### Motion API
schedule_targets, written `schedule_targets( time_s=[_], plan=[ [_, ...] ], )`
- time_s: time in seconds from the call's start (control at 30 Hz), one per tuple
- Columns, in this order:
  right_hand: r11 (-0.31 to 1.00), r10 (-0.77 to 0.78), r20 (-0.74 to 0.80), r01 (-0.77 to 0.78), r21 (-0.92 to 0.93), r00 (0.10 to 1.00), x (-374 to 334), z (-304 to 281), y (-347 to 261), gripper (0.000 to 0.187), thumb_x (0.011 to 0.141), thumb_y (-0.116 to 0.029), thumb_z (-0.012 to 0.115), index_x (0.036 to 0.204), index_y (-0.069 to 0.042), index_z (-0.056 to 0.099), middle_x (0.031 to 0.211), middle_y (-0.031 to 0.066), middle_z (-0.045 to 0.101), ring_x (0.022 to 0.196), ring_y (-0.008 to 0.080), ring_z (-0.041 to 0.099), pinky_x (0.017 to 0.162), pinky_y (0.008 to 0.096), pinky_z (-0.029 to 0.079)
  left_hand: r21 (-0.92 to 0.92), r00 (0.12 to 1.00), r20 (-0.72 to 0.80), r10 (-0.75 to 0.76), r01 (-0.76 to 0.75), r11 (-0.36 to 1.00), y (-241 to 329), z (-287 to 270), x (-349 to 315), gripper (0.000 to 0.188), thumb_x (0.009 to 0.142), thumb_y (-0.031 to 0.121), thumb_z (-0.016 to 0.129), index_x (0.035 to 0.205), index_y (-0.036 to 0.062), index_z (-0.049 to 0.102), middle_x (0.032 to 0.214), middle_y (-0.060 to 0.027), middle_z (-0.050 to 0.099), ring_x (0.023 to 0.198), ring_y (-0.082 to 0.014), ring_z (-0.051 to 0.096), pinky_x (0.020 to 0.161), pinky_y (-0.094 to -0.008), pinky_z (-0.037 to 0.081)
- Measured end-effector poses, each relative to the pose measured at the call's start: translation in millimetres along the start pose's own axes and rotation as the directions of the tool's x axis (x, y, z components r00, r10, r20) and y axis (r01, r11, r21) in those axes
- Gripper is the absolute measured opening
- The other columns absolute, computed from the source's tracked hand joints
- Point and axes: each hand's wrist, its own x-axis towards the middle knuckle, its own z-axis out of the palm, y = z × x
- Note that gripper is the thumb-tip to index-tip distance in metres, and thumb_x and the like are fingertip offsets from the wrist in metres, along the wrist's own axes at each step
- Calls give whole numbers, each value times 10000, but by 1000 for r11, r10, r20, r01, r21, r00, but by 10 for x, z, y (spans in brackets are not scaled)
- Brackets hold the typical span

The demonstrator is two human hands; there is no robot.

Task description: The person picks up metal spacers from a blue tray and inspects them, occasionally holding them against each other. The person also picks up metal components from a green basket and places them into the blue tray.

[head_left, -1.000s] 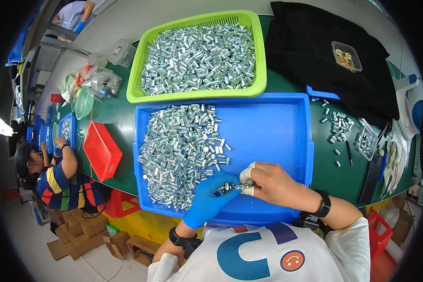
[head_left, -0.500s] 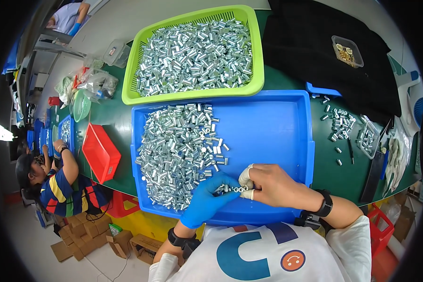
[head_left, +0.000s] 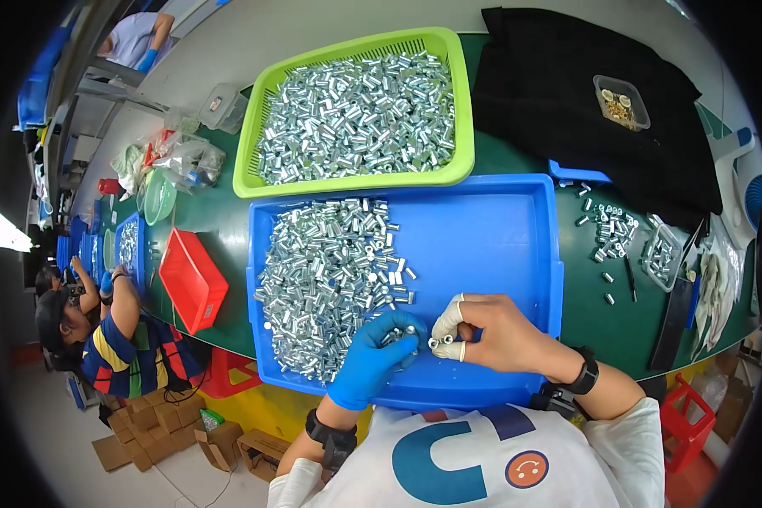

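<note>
My left hand (head_left: pixel 369 359), in a blue glove, is curled above the front of a blue tray (head_left: pixel 474 245). Small shiny metal sleeves (head_left: pixel 410 331) show at its fingertips; how many lie in the palm is hidden. Just right of it, my right hand (head_left: pixel 504 337) wears pale finger cots and pinches a couple of metal sleeves (head_left: pixel 441 341), their hollow ends showing. A small gap separates the two hands. A thick heap of similar metal sleeves (head_left: pixel 317 284) covers the left half of the tray, next to the bare blue bottom on the right.
Behind the tray stands a lime-green basket (head_left: pixel 463 110) full of sleeves. To the left sits a red bin (head_left: pixel 193 284), with co-workers beyond. Loose sleeves (head_left: pixel 614 230), a clear tub (head_left: pixel 660 254) and a black cloth (head_left: pixel 559 93) lie right.
My hands have drawn slightly apart; the sleeves that were between them are now split between the left fingers and the right pinch. The whole view has shifted a little.
</note>
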Motion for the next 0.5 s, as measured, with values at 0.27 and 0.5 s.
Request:
schedule_targets(
  time_s=[0.27,0.5],
  plan=[
    [852,-311,9,283,-442,950,-33,52,-200,260,742,-118,729,975,-61,630,811,65,601,677,233,570,584,331,474,-332,988,-72,-136,105,938,-131,258,18,271,863,136,573,1125,71,557,995,-48,606,864,-118,579,723,-217,473],
    [828,-388,-158,268,-493,908,-35,-271,-347,260,768,-150,705,999,-56,631,804,85,598,697,264,585,622,356,486,608,905,163,392,-405,683,481,146,301,279,887,262,578,1100,82,591,958,-39,608,829,-105,572,704,-232,472]
  ],
)
